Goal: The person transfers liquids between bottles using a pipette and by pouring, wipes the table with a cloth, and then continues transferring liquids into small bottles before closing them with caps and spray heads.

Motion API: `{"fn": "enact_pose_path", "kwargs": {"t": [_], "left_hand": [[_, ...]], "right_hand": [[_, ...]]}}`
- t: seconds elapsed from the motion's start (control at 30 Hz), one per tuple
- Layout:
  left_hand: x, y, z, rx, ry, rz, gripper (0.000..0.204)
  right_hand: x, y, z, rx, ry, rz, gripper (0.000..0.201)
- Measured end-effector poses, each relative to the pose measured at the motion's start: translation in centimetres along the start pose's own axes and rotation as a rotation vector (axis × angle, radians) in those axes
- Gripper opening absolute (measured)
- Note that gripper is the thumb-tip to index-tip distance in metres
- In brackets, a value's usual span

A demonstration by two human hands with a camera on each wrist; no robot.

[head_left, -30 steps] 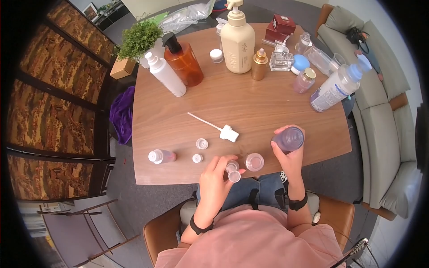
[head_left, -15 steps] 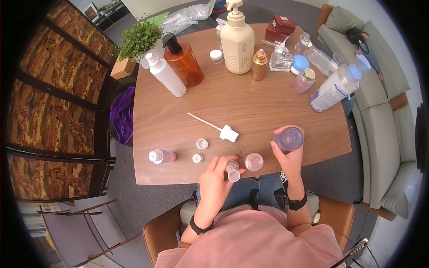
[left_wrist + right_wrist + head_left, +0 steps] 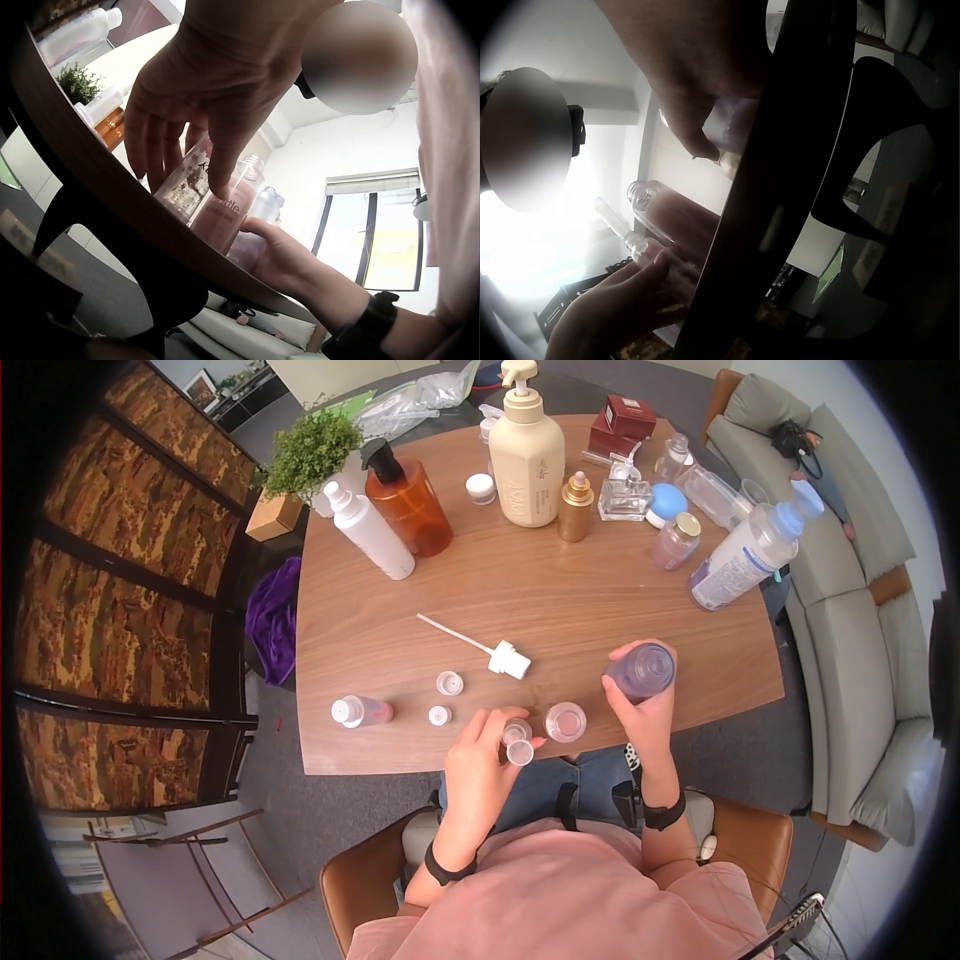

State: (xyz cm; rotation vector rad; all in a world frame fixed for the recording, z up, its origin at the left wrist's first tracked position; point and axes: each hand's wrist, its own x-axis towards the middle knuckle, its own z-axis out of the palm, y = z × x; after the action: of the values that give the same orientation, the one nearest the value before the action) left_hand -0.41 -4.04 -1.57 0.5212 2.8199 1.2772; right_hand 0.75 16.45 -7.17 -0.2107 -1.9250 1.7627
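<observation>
The left hand [image 3: 480,762] grasps one small clear bottle [image 3: 516,730], with one clear wide-mouthed piece [image 3: 519,752] at its neck, leaning toward 6 o'clock; whether that piece sits inside the neck I cannot tell; one open pink bottle [image 3: 566,722] stands upright just beside at 3 o'clock, its long axis vertical; the right hand [image 3: 651,718] wraps round one purple bottle [image 3: 640,672], and from there the pink one lies at 8 o'clock; so it stands between both hands, nearer the left, and that gap seems to me the relation to mind.

Farther from the left hand come two small caps [image 3: 450,683], at 10 and 11 o'clock; one capped bottle [image 3: 364,710] near 10; one white pump top [image 3: 509,660] at 12, its tube pointing toward 10.

At the far side, one white bottle [image 3: 375,538] and one amber pump bottle [image 3: 412,510] stand toward 11; one cream pump bottle [image 3: 527,470] and one gold bottle [image 3: 574,510] near 12; one blue-capped bottle [image 3: 738,568] toward 2; two dark red boxes [image 3: 618,438] toward 1.
</observation>
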Motion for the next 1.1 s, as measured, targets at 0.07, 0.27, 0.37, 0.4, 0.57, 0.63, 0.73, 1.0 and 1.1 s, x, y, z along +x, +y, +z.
{"fn": "enact_pose_path", "kwargs": {"t": [0.07,0.27,0.37,0.4,0.57,0.63,0.73,1.0,1.1], "left_hand": [[0.0,0.0,0.0,-0.003,0.001,-0.002,0.032],[0.0,0.0,0.0,-0.003,0.005,-0.008,0.032],[-0.1,0.1,-0.1,0.015,-0.002,-0.020,0.032],[-0.2,0.1,0.0,-0.005,0.014,-0.031,0.033],[-0.8,0.3,-0.3,-0.076,0.080,-0.055,0.039],[-1.0,0.5,-0.5,-0.077,0.180,-0.009,0.044],[-1.5,0.2,-1.0,-0.012,0.172,0.000,0.046],[-1.1,1.1,-1.5,-0.018,0.211,0.135,0.039],[-1.1,1.4,-1.6,-0.054,0.226,0.192,0.041]], "right_hand": [[0.0,-0.1,0.0,-0.003,-0.001,-0.002,0.050],[0.0,-0.1,0.0,0.011,0.005,0.016,0.050],[0.0,-0.1,-0.1,-0.016,-0.001,-0.003,0.050],[0.0,-0.2,-0.1,-0.018,-0.008,0.003,0.050],[0.1,-0.8,-0.1,0.012,-0.059,0.041,0.050],[-0.1,-1.0,0.1,0.050,-0.072,0.085,0.050],[-0.1,-1.3,0.1,0.043,-0.092,0.078,0.050],[-1.0,-3.4,-0.6,0.014,-0.055,-0.073,0.051],[-1.8,-5.0,-1.3,0.000,-0.063,-0.117,0.053]]}}
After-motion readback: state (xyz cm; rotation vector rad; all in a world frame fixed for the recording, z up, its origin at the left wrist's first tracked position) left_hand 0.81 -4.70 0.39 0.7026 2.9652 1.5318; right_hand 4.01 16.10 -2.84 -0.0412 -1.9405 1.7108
